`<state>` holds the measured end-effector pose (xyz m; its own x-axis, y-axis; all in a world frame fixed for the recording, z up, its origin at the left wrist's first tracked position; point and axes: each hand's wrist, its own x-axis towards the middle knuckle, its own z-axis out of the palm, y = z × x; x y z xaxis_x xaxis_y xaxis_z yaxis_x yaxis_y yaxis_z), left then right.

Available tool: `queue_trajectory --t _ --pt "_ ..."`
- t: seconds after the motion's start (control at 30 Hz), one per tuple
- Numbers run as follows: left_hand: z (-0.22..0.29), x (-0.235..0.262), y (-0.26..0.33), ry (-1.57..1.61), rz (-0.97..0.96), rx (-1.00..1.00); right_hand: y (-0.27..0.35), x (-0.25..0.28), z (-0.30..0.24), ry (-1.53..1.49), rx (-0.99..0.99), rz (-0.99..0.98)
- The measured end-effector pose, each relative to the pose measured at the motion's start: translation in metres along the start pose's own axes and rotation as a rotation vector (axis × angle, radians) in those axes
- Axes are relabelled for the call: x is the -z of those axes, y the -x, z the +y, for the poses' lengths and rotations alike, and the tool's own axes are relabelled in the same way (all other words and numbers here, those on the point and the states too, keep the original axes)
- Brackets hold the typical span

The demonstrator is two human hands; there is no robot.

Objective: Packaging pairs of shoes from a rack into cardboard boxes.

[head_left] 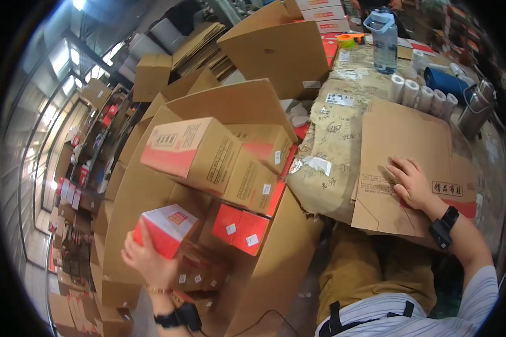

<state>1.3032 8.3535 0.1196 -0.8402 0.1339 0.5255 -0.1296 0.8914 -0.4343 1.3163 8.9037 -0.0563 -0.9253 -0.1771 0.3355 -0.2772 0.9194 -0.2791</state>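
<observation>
My left hand (152, 262) grips a small red and white box (166, 229), fingers wrapped over its left side, above a big open cardboard carton (278, 269). Inside that carton sit brown boxes with red bands, one of them a large box (191, 147) lying on top, and red boxes (240, 228) with white labels. On the right, my right hand (411, 182) lies with fingers spread on a stack of flat folded cardboard boxes (402, 140) on the table. It holds nothing. The underside of the small box is hidden.
The worn, paper-covered table (331, 168) bears a clear water bottle (383, 42), several white rolls (410, 92), a blue roll (445, 81), a metal flask (475, 109) and an orange tape roll (348, 40). Another open carton (275, 53) stands beyond. Shelves with boxes line the left. A person's hands show at the far edge.
</observation>
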Motion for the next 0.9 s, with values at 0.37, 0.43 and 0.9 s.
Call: queue_trajectory --t 0.37,0.43,0.9 --pt "-0.047 -0.365 -0.013 0.193 -0.406 0.300 -0.007 -0.004 -0.002 0.067 0.082 0.039" --pt "0.026 -0.402 -0.022 0.246 -0.214 0.081 0.006 -0.008 0.018 0.108 0.044 0.000" --pt "0.055 -0.435 0.055 0.785 -0.081 -0.311 -0.004 -0.016 0.013 0.051 0.073 0.055"
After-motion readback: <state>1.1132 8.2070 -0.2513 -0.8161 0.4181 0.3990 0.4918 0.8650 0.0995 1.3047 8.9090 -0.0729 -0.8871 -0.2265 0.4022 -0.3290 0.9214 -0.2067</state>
